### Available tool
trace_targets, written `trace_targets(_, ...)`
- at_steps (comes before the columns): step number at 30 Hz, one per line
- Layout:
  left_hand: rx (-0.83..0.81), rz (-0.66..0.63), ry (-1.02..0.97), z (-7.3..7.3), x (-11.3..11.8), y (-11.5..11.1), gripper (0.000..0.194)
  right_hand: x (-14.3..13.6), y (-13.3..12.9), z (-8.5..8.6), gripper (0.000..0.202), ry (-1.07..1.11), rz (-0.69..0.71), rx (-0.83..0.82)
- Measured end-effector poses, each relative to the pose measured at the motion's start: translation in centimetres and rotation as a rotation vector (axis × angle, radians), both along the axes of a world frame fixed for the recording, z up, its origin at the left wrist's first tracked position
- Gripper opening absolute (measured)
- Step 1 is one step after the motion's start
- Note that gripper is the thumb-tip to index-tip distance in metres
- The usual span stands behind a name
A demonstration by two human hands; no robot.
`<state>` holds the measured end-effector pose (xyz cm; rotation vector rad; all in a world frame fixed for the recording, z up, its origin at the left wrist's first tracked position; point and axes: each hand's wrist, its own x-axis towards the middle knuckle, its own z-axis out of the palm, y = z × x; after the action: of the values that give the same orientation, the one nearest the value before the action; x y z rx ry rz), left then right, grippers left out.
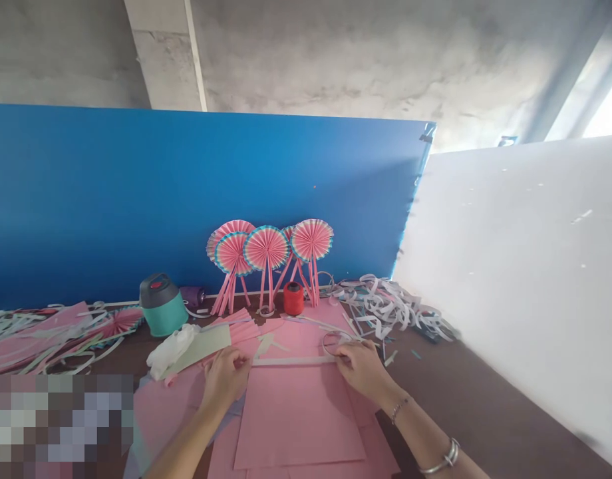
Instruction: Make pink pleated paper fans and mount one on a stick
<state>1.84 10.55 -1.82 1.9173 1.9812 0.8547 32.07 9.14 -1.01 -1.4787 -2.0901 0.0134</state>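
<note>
A narrow strip of white tape stretches along the far edge of a pink paper sheet. My left hand pinches its left end with closed fingers. At the other end, my right hand closes its fingers on the strip. A ring-shaped tape roll shows beside the right fingers; whether they grip it too, I cannot tell. More pink sheets lie beneath and around the top one.
Several pink pleated paper fans stand against a blue partition. Before them are a red thread spool, a teal bottle and a crumpled white tissue. Pale paper strips pile up at right. A white panel bounds the right side.
</note>
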Motion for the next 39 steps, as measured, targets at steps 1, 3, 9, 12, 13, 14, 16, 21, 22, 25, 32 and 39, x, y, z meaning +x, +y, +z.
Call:
trace_targets(1,0.002,-0.001,0.002,0.0,0.0,0.0,0.017,0.0,0.0,-0.1,0.022,0.006,0.003,0.008)
trace_targets(3,0.007,0.005,0.003,0.1,-0.1,-0.2,0.017,0.0,0.0,-0.1,0.023,0.018,0.006,0.012)
trace_targets(9,-0.008,0.015,-0.054,0.4,-0.2,-0.2,0.018,0.2,0.2,-0.1,0.027,0.07,0.009,-0.049)
trace_targets(12,-0.01,0.02,-0.067,0.4,-0.2,-0.1,0.016,0.3,0.3,-0.2,0.03,0.094,0.008,-0.076)
trace_targets(13,-0.009,0.022,-0.066,0.3,-0.2,0.0,0.016,0.3,0.4,-0.2,0.03,0.097,0.006,-0.089)
trace_targets(14,-0.007,0.023,-0.066,0.3,-0.2,0.0,0.016,0.3,0.4,-0.2,0.031,0.099,0.006,-0.104)
trace_targets(16,0.0,0.024,-0.067,0.3,-0.1,0.0,0.016,0.3,0.5,-0.2,0.032,0.103,0.008,-0.131)
trace_targets(21,-0.006,0.021,-0.104,0.6,-0.1,-0.2,0.019,0.3,0.5,0.1,0.034,0.118,-0.018,-0.194)
trace_targets(22,-0.008,0.023,-0.114,0.6,-0.1,-0.2,0.02,0.3,0.5,0.1,0.035,0.12,-0.02,-0.205)
trace_targets(25,0.005,0.029,-0.138,0.7,-0.1,-0.2,0.02,0.3,0.4,0.3,0.037,0.129,-0.009,-0.208)
trace_targets(32,0.268,-0.006,-0.194,1.6,0.1,-0.9,0.022,0.4,0.5,0.8,0.031,0.309,-0.001,-0.089)
trace_targets(39,0.868,-0.111,0.075,6.0,0.5,-3.7,0.012,-0.1,0.5,1.9,0.027,0.787,0.009,-0.069)
